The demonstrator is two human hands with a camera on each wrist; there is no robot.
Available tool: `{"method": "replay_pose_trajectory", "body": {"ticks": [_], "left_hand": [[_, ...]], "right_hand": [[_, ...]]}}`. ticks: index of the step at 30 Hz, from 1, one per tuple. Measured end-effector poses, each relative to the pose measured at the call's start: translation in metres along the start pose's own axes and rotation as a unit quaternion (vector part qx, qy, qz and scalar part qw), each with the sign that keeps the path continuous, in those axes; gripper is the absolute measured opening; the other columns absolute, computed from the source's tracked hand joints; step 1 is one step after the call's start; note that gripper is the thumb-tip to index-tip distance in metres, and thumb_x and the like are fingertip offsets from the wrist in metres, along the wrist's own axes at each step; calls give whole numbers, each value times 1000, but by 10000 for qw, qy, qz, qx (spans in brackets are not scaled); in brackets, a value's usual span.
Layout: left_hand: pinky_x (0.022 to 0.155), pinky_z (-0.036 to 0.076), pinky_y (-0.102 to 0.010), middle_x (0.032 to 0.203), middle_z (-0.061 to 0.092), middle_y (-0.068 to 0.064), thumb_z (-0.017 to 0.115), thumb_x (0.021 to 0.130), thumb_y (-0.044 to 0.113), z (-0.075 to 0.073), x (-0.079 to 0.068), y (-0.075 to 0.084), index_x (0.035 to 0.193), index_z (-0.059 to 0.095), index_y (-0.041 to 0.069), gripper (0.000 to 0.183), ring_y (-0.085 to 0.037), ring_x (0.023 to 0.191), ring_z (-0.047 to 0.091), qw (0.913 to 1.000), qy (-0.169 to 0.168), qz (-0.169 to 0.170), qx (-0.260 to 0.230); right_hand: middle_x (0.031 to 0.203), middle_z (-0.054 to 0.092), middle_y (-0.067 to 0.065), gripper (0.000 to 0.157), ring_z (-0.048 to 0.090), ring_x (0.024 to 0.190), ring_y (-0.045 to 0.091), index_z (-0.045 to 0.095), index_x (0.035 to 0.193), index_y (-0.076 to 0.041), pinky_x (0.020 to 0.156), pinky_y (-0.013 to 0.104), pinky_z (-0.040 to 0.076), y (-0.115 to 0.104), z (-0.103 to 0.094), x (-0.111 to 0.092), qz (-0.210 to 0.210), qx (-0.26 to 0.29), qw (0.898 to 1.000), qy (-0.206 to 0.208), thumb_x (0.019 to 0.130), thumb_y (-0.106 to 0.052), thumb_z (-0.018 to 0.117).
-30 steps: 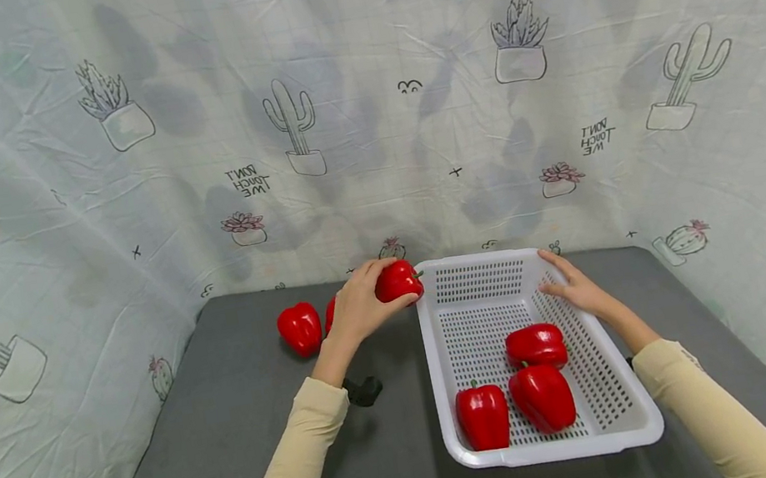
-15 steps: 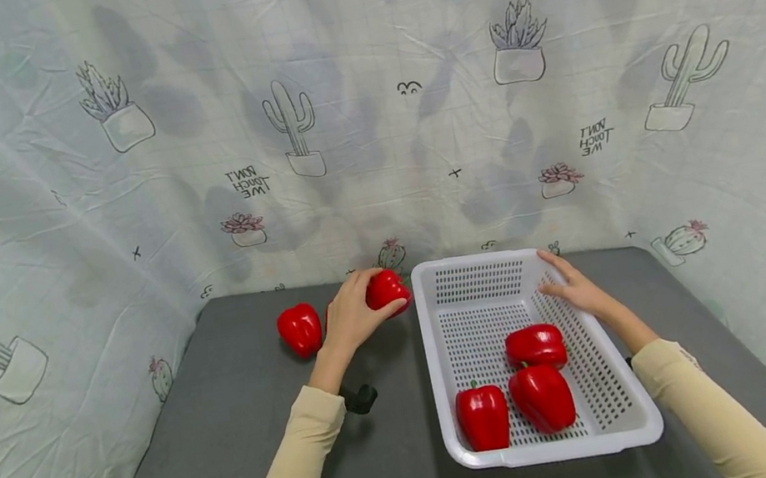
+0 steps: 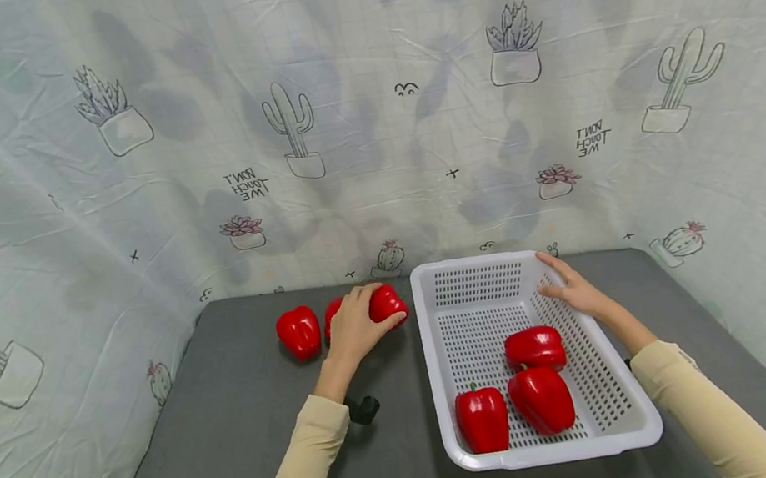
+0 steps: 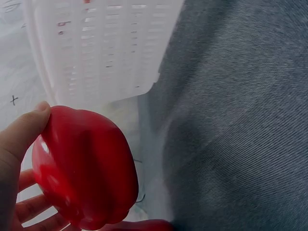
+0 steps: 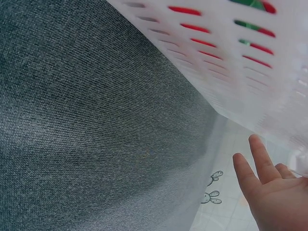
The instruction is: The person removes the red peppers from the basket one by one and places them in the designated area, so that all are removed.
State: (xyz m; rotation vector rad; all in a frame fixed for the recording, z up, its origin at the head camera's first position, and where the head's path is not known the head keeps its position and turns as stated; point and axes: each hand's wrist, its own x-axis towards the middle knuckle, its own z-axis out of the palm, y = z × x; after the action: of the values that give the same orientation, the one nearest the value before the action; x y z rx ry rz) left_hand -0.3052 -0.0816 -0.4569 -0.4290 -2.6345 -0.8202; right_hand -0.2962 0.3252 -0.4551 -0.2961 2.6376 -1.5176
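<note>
My left hand (image 3: pixel 355 324) holds a red bell pepper (image 3: pixel 388 306) left of the basket's far left corner, thumb on the near side. In the left wrist view, the thumb lies against the top of this bell pepper (image 4: pixel 89 168), with fingers behind it. A second bell pepper (image 3: pixel 332 312) is partly hidden by that hand, and a third (image 3: pixel 300 333) lies further left. My right hand (image 3: pixel 578 292) holds the white perforated basket (image 3: pixel 639 433) at its far right rim, thumb inside. In the right wrist view, two fingers (image 5: pixel 262 161) stretch out along the basket's outer side.
Inside the basket are three red bell peppers: one at the near left (image 3: pixel 483 421), one in the middle (image 3: pixel 542 400) and one behind it (image 3: pixel 535 349). The grey table (image 3: pixel 233 433) meets a cactus-print curtain (image 3: pixel 371 122) at the back and sides.
My left hand has brought the bell pepper leftward and lower, away from the basket's rim, and its green stem has turned out of sight. The right hand and the basket have stayed put.
</note>
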Motion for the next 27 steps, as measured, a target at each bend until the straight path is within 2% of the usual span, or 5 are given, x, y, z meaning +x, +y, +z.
{"method": "replay_pose_trajectory", "body": {"ticks": [8,17,22,27], "left_hand": [[82,51,-46,119,58,-7,70,75,51,10,-2,0,125,53,18,62,-25,102,54,9998,-98,77,171],[84,50,-43,114,60,-8,69,76,51,18,-4,-5,123,55,14,61,-25,100,54,9967,-171,319,731],[88,47,-45,114,61,-9,68,76,51,19,-5,-6,122,56,13,61,-26,101,54,9951,-288,322,891],[91,45,-46,114,61,-10,68,77,50,20,-5,-7,121,56,12,60,-27,103,53,9944,-362,291,945]], "right_hand": [[146,12,29,73,50,108,49,10,150,-14,69,43,56,5,0,2,21,-52,10000,12,92,-12,55],[145,11,29,73,50,108,49,10,150,-13,68,44,56,5,0,2,-53,-25,10000,-3,92,-10,54],[146,10,29,73,50,109,49,9,150,-13,69,44,56,4,0,2,4,-22,10000,-14,92,-11,54],[144,10,32,70,47,109,53,10,148,-5,72,49,54,-23,3,-8,74,13,10000,-60,92,-6,51]]}}
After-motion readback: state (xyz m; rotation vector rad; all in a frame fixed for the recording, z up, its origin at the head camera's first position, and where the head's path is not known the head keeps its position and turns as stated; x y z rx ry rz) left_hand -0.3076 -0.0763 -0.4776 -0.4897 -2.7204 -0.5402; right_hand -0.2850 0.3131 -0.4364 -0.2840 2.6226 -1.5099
